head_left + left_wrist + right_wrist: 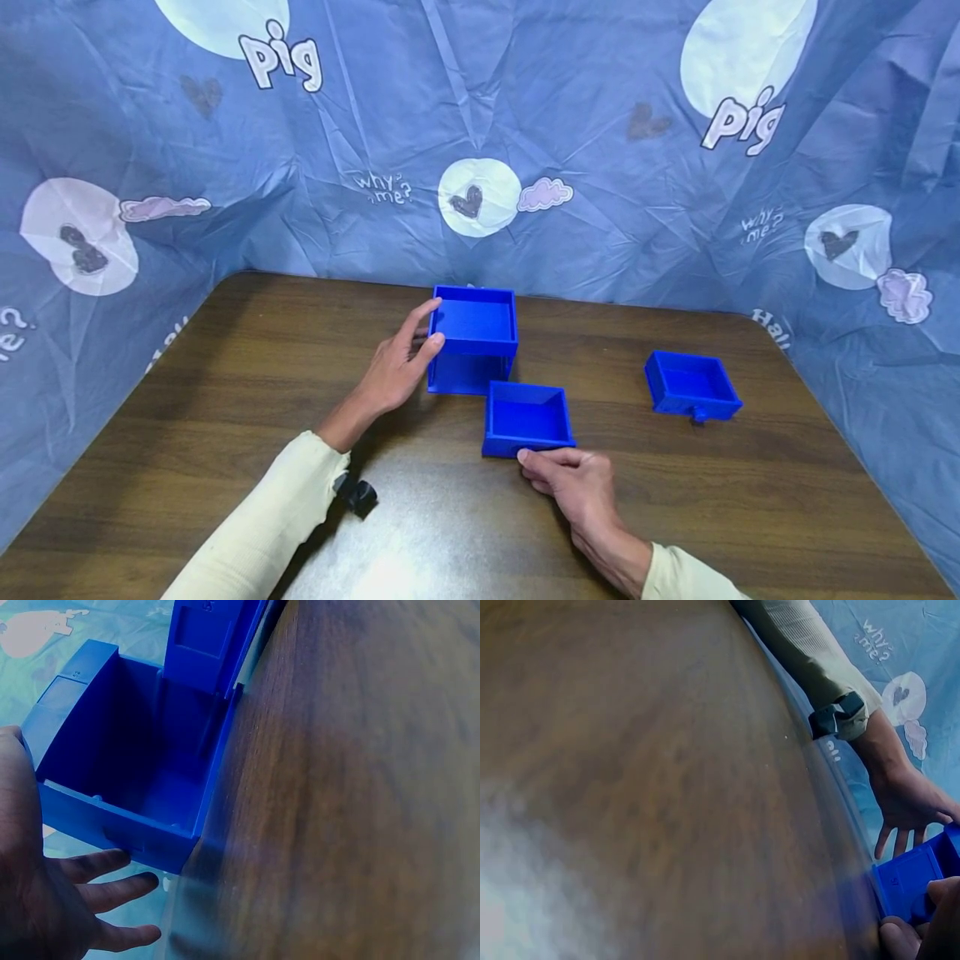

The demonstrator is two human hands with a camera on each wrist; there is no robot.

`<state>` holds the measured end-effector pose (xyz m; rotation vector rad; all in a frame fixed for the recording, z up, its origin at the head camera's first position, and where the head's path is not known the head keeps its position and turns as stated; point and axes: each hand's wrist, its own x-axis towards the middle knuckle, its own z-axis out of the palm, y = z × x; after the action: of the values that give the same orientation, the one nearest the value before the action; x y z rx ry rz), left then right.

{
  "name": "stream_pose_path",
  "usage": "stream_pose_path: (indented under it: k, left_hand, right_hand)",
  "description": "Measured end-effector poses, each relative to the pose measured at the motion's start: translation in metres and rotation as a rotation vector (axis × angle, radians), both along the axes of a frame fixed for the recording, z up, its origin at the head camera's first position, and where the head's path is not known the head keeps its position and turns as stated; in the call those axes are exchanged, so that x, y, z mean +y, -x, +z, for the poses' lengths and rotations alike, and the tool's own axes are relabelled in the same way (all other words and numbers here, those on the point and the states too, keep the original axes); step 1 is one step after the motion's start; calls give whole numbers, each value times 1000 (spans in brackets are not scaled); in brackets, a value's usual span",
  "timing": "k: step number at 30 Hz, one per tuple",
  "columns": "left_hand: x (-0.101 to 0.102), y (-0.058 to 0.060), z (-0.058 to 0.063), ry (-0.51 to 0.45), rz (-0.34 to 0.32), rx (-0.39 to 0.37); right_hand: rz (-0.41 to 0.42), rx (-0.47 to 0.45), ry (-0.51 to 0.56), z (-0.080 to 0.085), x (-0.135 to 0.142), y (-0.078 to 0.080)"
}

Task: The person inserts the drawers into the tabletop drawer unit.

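Observation:
A small blue cabinet point(472, 321) with a shallow tray top and a hollow front stands towards the back of the table. My left hand point(397, 367) rests against its left side, thumb and forefinger at the top edge. In the left wrist view the other fingers point(120, 892) spread out straight beside the cabinet wall point(120, 829). Just in front of the cabinet, slightly right, is a blue drawer point(528, 414). My right hand point(577, 487) pinches the drawer's front at its knob, which the fingers mostly hide. The drawer's back corner overlaps the cabinet's lower front in the head view.
A second blue drawer point(693, 383) with a round knob lies on the right of the brown wooden table point(187, 400). Behind the table hangs a blue printed cloth point(600, 250). A black wrist device point(356, 494) sits at the left cuff.

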<state>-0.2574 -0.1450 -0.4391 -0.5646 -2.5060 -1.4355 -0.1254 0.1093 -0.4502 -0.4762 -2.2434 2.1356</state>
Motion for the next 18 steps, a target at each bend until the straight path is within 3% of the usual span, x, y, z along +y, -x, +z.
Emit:
stream_pose_path:
  k: [18]
  left_hand:
    - [0,-1,1,6,-1,1]
  right_hand:
    - [34,20,-7,-1,-18,-3]
